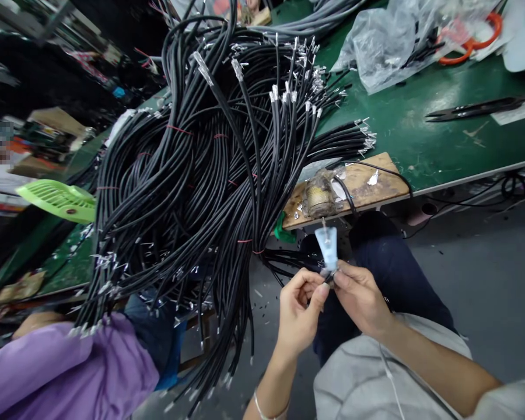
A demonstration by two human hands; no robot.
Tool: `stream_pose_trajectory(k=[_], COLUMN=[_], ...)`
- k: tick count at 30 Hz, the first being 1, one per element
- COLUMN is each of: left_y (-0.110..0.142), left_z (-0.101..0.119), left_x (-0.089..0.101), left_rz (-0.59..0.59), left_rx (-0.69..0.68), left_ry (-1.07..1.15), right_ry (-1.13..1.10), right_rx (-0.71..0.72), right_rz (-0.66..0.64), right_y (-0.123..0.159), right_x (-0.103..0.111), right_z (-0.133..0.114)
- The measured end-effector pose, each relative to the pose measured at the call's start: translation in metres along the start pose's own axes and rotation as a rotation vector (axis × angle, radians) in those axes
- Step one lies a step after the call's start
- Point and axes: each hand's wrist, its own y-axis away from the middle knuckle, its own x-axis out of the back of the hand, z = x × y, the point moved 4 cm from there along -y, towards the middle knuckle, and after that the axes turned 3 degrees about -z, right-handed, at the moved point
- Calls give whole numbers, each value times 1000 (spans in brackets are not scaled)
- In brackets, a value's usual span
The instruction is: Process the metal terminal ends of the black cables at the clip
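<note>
My left hand (300, 312) pinches a thin black cable (328, 278) between thumb and forefinger. My right hand (363, 297) is closed against the same spot, its fingertips on the cable's end; the exact contact is partly hidden. Just above the fingertips is a light blue tapered plastic piece (327, 245), on the shaft of a small yellowish motor (319, 195). That motor is fixed on a wooden board (380, 181) jutting from the table edge. To the left lies a large heap of black cables (201, 151) with silvery stripped ends, some bundles tied with red bands.
The green table (441, 151) carries black snips (476, 108), orange-handled scissors (468, 49) and a clear plastic bag (380, 52). A green fan (59, 198) stands at the left. A co-worker's purple sleeve (65, 367) is at the lower left.
</note>
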Motion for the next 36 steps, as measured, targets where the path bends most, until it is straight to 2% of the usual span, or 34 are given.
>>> stream_pose_trajectory(k=[3,6,8,11,14,18,22,23,26,28,30,33,35,36], left_y=[-1,-1,-1,-1,0,2,0,-1,-3,-4,-5,-5,-5,-4], left_z=[1,6,9,11,14,17,16,16,16,16,14,8,3,0], left_x=[1,4,6,9,6,-4,-9,-9,-7,-6,-5,-6,-7,-7], left_rz=[-41,-96,-113,-100,-82,-112,-132,-125,-98,-81,-70,-57,-39,-31], left_rx=[-6,-53,-72,-63,-77,-141,-158,-153,-143,-135,-112,-65,-30,-9], left_ry=[-53,-161,-228,-286,-341,-486,-530,-530,-515,-489,-434,-305,-226,-195], right_ry=[-199,-200,-111,64,216,459,471,453,463,473,422,298,314,370], right_rx=[-169,-209,-188,-82,-10,59,49,43,41,63,50,15,73,146], right_rz=[-28,-99,-122,-102,-99,3,54,23,-194,-253,-185,4,128,177], right_y=[0,-2,-4,-6,-6,-7,-14,-15,-15,-12,-9,-6,-3,-2], right_x=[-2,0,5,13,13,12,20,21,19,16,16,16,17,17], right_z=[7,6,2,-9,-20,-27,-32,-34,-36,-34,-28,-12,-6,-6])
